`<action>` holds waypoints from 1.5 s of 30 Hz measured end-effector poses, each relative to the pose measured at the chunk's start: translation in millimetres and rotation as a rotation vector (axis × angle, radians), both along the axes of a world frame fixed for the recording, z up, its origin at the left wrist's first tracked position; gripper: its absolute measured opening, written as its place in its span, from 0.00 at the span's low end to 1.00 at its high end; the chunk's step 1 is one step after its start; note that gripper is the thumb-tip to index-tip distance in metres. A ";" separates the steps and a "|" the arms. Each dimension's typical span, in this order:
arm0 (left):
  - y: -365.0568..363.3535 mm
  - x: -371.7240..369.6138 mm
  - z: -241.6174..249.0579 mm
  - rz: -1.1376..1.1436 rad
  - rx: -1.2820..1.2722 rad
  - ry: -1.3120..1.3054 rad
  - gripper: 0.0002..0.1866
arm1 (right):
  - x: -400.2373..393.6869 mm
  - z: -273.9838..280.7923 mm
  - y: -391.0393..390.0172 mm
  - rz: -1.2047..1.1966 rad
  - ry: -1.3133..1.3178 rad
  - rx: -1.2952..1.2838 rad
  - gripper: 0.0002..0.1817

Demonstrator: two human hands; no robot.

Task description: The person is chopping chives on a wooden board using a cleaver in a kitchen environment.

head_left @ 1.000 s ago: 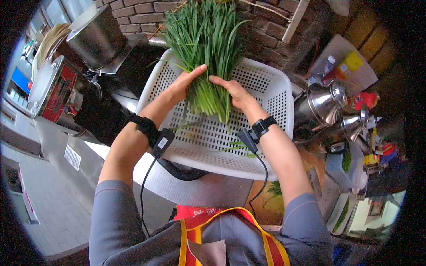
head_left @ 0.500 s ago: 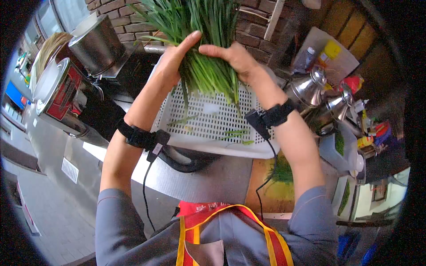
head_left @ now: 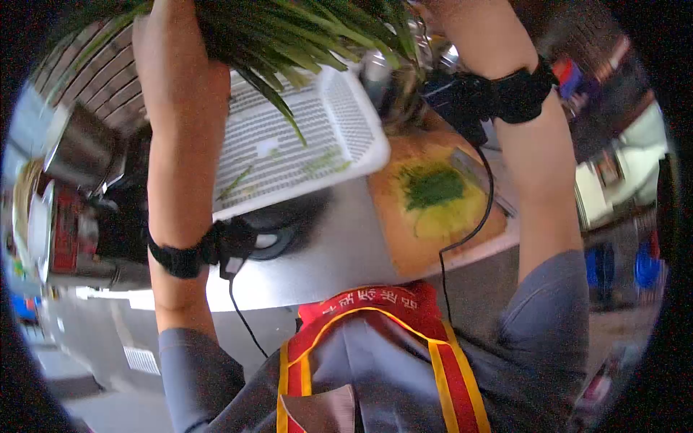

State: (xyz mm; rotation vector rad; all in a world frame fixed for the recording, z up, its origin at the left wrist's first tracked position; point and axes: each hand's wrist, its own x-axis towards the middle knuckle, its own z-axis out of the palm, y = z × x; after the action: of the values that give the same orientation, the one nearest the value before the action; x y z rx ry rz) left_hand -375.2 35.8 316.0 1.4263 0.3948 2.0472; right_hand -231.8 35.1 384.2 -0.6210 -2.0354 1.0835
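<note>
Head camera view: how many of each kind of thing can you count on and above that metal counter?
Bunch of long green chives: 1
White perforated plastic basket: 1
Wooden cutting board stained green: 1
Shiny steel pot: 1
Black wrist straps with cables: 2
Total: 6

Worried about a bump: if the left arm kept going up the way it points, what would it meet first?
The greens, which it already lies against. The left hand itself is out of frame past the top edge, so anything beyond cannot be told. The basket sits below, out of that line.
</note>
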 end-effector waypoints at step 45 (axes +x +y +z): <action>-102.8 291.6 -396.3 -0.935 -1.330 0.483 0.21 | 307.5 -364.9 -8.4 -0.067 -1.043 0.322 0.53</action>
State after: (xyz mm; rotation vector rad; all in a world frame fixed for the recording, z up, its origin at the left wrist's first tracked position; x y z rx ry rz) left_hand -83.6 -67.0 -80.4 0.8658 0.8459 0.3922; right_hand 75.6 26.6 19.3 -1.2304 -2.9316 0.3432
